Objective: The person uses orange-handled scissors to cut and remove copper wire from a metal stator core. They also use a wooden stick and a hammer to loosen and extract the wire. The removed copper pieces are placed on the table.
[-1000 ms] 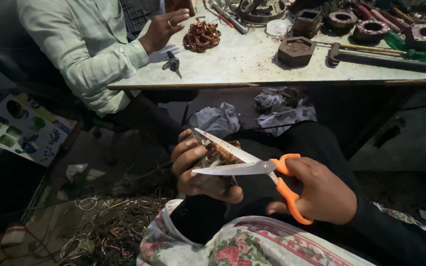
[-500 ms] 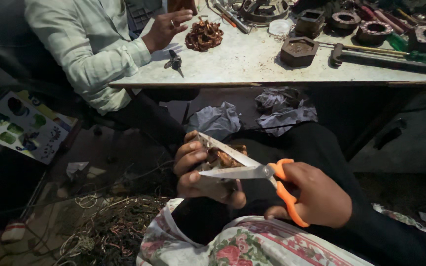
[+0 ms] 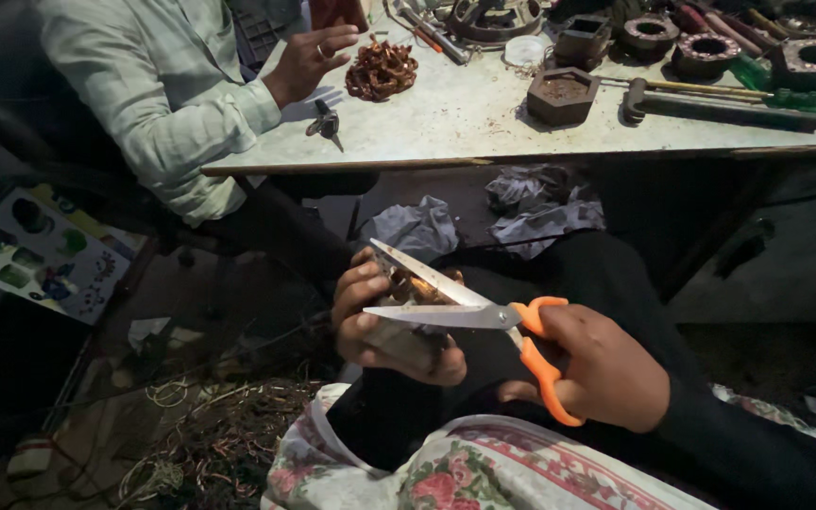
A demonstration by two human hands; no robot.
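Note:
My right hand (image 3: 606,373) grips orange-handled scissors (image 3: 484,316), their steel blades spread apart and pointing left. Between the blades sits a small metal part wound with copper wire (image 3: 413,288), which my left hand (image 3: 380,326) clasps from below and the side. Both hands hover over my lap, above a floral cloth (image 3: 484,467). Most of the wound part is hidden by my fingers and the blades.
Another person in a pale shirt (image 3: 158,90) sits at the left, one hand (image 3: 309,61) on a worn table (image 3: 484,127) beside a copper wire coil (image 3: 382,68) and keys (image 3: 326,123). Metal parts and a hammer (image 3: 720,104) lie on the table. Scrap wire (image 3: 210,444) litters the floor.
My hands have drifted slightly down and right in view. The scissors stay spread around the wound part. The other person's hand stays by the copper coil.

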